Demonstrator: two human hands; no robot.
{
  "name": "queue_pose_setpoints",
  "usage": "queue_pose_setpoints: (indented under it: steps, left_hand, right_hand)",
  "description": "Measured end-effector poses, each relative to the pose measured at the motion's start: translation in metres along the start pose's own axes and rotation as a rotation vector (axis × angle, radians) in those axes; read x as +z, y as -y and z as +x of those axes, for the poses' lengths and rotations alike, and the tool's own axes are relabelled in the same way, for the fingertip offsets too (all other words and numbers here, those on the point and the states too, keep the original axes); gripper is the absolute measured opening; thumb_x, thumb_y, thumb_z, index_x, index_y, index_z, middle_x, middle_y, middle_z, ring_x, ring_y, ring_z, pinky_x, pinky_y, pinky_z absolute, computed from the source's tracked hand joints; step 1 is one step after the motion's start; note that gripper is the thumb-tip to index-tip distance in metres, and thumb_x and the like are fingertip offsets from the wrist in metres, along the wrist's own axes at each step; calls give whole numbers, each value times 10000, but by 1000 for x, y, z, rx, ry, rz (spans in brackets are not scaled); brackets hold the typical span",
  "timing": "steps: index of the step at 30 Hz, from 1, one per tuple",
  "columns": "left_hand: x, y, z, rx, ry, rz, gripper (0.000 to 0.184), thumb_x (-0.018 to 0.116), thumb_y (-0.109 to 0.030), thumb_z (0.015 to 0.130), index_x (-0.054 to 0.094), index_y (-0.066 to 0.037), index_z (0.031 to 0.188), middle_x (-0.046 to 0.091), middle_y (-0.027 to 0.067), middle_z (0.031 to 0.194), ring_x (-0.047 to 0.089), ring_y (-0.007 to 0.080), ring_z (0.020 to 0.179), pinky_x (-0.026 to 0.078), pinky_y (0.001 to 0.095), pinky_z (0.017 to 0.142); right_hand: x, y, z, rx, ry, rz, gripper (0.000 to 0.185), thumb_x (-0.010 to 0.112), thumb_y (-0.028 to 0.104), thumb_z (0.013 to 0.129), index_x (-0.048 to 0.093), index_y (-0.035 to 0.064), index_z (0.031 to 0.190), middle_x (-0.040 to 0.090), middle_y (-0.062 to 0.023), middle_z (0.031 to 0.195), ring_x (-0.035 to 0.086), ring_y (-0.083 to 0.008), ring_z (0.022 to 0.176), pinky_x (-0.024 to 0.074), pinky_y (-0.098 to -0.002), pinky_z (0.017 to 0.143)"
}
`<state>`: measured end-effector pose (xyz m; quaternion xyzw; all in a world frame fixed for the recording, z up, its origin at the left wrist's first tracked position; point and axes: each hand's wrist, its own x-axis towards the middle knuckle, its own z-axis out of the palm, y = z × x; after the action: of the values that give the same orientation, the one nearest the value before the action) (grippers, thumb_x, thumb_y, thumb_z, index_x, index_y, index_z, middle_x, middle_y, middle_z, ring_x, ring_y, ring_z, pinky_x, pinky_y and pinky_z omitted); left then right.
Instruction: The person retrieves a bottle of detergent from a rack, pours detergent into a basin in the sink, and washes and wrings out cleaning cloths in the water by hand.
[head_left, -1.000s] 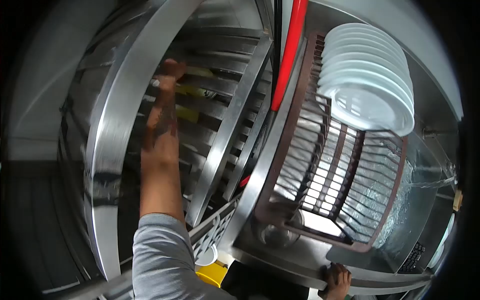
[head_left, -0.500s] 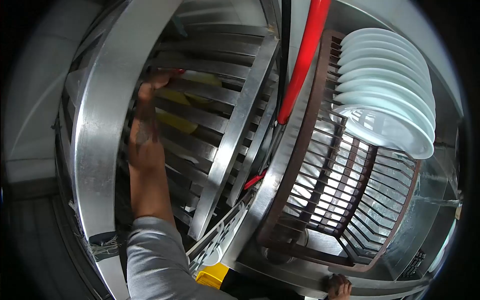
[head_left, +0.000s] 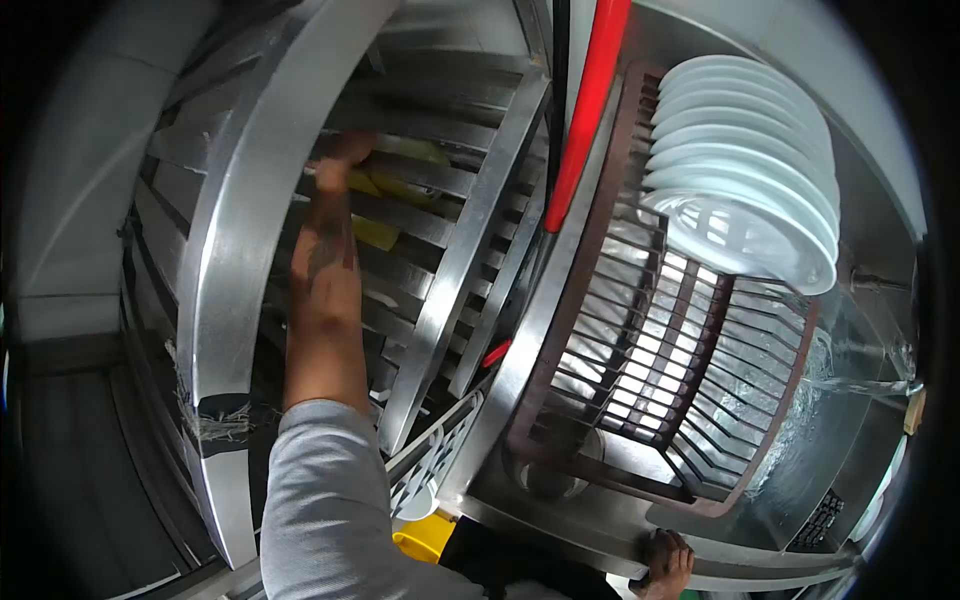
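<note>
My left hand (head_left: 345,155) reaches between the slats of a metal rack (head_left: 456,275) on the left. Its fingers are smeared by motion, so any hold is unclear. Yellow material (head_left: 377,233) shows between the slats just below and right of the hand. At the bottom, my right hand (head_left: 672,567) is at the front edge of a steel sink counter (head_left: 570,530), its fingers curled against something dark that I cannot make out.
A brown dish rack (head_left: 612,468) holds several upright white plates (head_left: 745,150). Water runs from a tap (head_left: 912,388) into the sink beyond it. A red pole (head_left: 588,120) stands between the racks. A yellow container (head_left: 424,537) and white basket (head_left: 440,457) are low near me.
The view has shifted, so the dish rack appears a little further left. A red item seen beside my left hand earlier no longer shows. My right hand stays by the counter edge.
</note>
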<state>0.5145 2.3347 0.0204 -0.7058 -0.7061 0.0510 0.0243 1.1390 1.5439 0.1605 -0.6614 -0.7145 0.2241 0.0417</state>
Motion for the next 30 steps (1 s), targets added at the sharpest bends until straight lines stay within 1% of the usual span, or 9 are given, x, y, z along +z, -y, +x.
queue_pose_setpoints:
  steps: [2, 4, 8, 10, 11, 12, 16, 21, 30]
  left_hand:
    - [-16, -10, 2, -84, 42, -16, 631, 330, -486, 1043, 351, -84, 1530, 350, 195, 1588, 363, 367, 1443, 257, 429, 1201]
    - [-57, -31, -26, 49, 249, -89, 614, 400, -462, 1038, 409, -53, 1495, 429, 169, 1544, 417, 316, 1409, 267, 406, 1193]
    - [-51, 1, -16, 294, 307, -334, 528, 471, -393, 1032, 501, -46, 1428, 512, 132, 1468, 451, 271, 1365, 273, 391, 1189]
    - [-50, 10, -13, 309, 609, -912, 415, 535, -310, 1007, 593, -62, 1335, 561, 107, 1406, 493, 255, 1307, 295, 391, 1179]
    - [-68, -6, -25, 310, 605, -911, 415, 535, -310, 1007, 593, -62, 1335, 561, 107, 1406, 493, 255, 1307, 295, 391, 1179]
    - [-97, -39, -52, 371, 486, -491, 391, 531, -292, 1003, 609, -70, 1316, 573, 106, 1392, 507, 256, 1296, 307, 400, 1173]
    - [-82, -95, -77, 402, 263, 155, 388, 550, -298, 975, 638, -97, 1295, 562, 144, 1408, 525, 300, 1295, 330, 439, 1162]
    - [-74, -104, -64, 262, 217, 38, 501, 590, -408, 927, 616, -117, 1335, 555, 163, 1419, 506, 347, 1307, 331, 451, 1162]
    - [-119, -159, -89, 273, 277, 69, 565, 607, -459, 908, 596, -123, 1362, 556, 169, 1419, 501, 348, 1315, 339, 442, 1158]
  right_hand:
    - [0, 1, 5, 38, -19, 26, 648, 555, 77, 636, 637, 83, 1279, 612, -133, 1320, 573, -361, 1212, 477, -509, 967]
    - [-1, 0, 1, 46, -2, 11, 650, 559, 80, 635, 637, 82, 1281, 612, -140, 1310, 576, -364, 1203, 476, -509, 966]
    - [4, -1, -1, 37, 7, -17, 647, 569, 88, 640, 635, 76, 1283, 610, -156, 1290, 582, -371, 1184, 476, -510, 963]
    - [-1, 2, 3, 33, 4, -2, 649, 572, 92, 641, 633, 74, 1287, 607, -157, 1294, 577, -369, 1192, 473, -510, 966]
    - [-1, 3, 8, 30, -10, 3, 652, 576, 96, 643, 631, 72, 1291, 604, -158, 1299, 573, -368, 1200, 470, -510, 970]
    - [-2, 4, 9, 31, -12, 1, 652, 576, 96, 643, 631, 72, 1291, 604, -158, 1299, 573, -368, 1200, 470, -510, 970]
    - [-4, 1, 7, 20, 12, 22, 679, 592, 131, 646, 614, 74, 1323, 596, -144, 1332, 557, -352, 1232, 452, -513, 990]
    - [-1, 0, 3, 18, 43, 9, 705, 604, 156, 642, 603, 90, 1344, 587, -120, 1366, 546, -338, 1250, 444, -516, 995]
    - [5, -2, -2, 62, 31, -26, 697, 597, 124, 644, 618, 140, 1340, 592, -114, 1350, 547, -343, 1242, 453, -517, 977]
